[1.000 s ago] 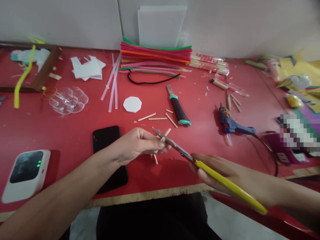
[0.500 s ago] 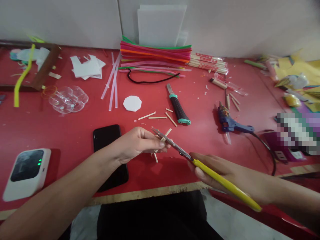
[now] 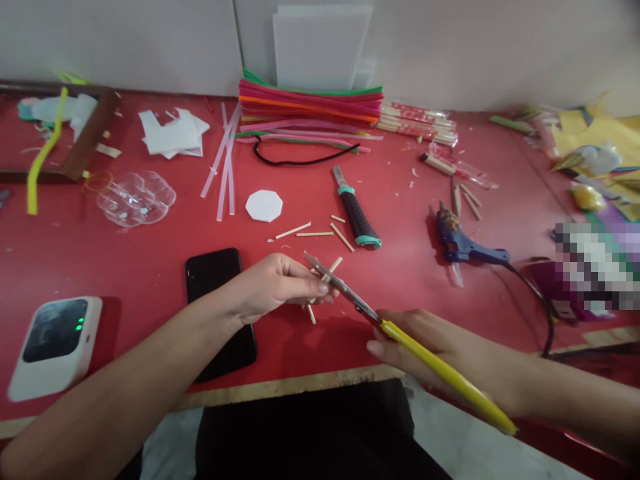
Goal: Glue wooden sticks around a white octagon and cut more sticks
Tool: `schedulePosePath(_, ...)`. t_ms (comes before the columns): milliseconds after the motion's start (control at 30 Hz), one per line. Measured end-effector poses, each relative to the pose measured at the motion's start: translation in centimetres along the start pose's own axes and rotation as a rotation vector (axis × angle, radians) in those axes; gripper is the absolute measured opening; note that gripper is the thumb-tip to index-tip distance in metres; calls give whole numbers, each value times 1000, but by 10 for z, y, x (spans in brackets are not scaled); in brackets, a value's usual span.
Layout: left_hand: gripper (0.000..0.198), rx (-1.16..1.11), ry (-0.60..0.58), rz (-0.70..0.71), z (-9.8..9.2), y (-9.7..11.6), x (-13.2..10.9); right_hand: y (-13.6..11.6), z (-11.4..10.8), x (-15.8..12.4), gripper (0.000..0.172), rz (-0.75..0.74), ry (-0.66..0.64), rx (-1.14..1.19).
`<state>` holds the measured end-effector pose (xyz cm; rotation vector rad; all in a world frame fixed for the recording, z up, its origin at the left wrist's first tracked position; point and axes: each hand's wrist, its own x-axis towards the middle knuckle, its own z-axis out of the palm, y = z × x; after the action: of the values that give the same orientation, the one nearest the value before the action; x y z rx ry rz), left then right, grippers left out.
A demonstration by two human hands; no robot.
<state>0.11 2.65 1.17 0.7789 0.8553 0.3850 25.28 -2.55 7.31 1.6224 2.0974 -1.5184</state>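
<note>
My left hand (image 3: 273, 287) pinches a thin wooden stick (image 3: 331, 267) above the red table (image 3: 150, 267), near its front edge. My right hand (image 3: 440, 353) grips yellow-handled scissors (image 3: 400, 333), whose metal blades reach up and left and sit against the stick beside my left fingertips. Several short cut stick pieces (image 3: 313, 233) lie on the table just beyond my hands, and one more piece (image 3: 311, 313) lies under my left hand.
A black phone (image 3: 215, 280) lies under my left wrist and a white device (image 3: 50, 343) sits at the front left. Beyond are a utility knife (image 3: 356, 212), a blue glue gun (image 3: 463, 243) with cord, clear glue sticks (image 3: 225, 167), a white octagon (image 3: 264, 205), a plastic dish (image 3: 135, 199) and stacked coloured pipe cleaners (image 3: 310, 110).
My right hand and the scissors have slid slightly left and toward me. The left hand keeps its pinch on the stick in the same place.
</note>
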Motion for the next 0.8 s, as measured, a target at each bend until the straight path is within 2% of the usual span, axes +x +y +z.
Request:
schedulePosePath(100,12,4,-9,3,-1,0,1,4,3,1,34,-83,-171,-33)
schedulePosePath(167,11,11,-8,2,-2,-1,2,6,2,3,31,-123,-238,-39)
schedulePosePath(333,9,-5,0,-11,-6,-1,3,7,4,8,23,116,-187,105)
schedulePosePath(533,7,6,14,22,-7,1,1,11,7,16,22,157,-94,27)
schedulePosePath(667,7,-2,12,23,-6,2,0,7,5,19,22,164,-121,9)
schedulePosePath(800,5,-31,41,-2,-4,2,0,-8,0,20,21,288,-189,-8)
